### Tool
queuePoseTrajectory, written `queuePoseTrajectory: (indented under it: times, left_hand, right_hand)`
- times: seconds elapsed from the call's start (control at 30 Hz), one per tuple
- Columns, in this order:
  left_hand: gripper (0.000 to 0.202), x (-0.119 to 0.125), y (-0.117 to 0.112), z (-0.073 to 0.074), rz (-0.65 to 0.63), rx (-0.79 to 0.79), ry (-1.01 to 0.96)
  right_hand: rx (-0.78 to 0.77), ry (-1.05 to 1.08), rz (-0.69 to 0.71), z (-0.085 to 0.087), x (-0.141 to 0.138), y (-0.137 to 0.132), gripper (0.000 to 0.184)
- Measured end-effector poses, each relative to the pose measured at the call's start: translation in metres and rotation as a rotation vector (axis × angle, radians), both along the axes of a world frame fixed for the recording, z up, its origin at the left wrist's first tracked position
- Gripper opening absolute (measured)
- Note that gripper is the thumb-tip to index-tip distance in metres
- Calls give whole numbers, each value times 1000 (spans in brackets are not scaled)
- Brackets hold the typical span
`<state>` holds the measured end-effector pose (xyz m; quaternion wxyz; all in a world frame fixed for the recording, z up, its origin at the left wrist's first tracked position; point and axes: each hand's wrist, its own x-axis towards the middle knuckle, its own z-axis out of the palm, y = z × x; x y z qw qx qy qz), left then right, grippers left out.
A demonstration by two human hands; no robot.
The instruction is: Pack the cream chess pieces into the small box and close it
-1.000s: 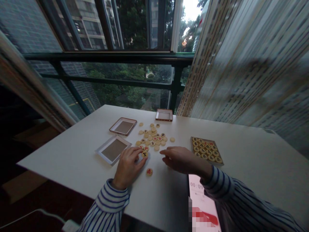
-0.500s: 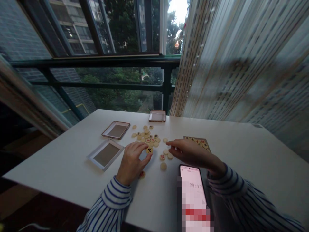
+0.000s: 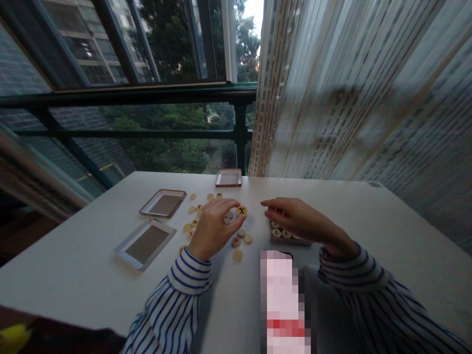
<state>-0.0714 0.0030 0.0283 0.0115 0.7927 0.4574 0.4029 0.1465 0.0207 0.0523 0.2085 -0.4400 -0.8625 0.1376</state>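
Observation:
My left hand (image 3: pixel 214 227) pinches a round wooden game piece with a black mark (image 3: pixel 241 211), lifted a little above the white table (image 3: pixel 73 255). Under and around that hand lie several loose round pieces (image 3: pixel 238 255). My right hand (image 3: pixel 295 220) hovers over a square tray of sorted pieces (image 3: pixel 283 235), fingers curled and pressed together; whether it holds a piece is hidden. Both arms wear blue-striped sleeves.
A brown-rimmed box lid (image 3: pixel 162 203), a white-rimmed tray (image 3: pixel 145 243) and a small box (image 3: pixel 229 177) lie on the table's left and far side. A phone (image 3: pixel 282 300) lies near the front edge. A curtain (image 3: pixel 350 98) hangs on the right; the window rail (image 3: pixel 129 93) is behind.
My left hand has carried the black-marked piece rightwards, towards my right hand. My right hand has moved over the tray of sorted pieces. The camera has turned right.

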Motion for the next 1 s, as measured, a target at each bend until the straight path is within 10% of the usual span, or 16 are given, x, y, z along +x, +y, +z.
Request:
queuePoseTrajectory:
  times: [1.0]
  left_hand:
    - [27,84,58,21,-256,-234,-205]
  right_hand:
    - [2,439,-243,-5,54,15,24]
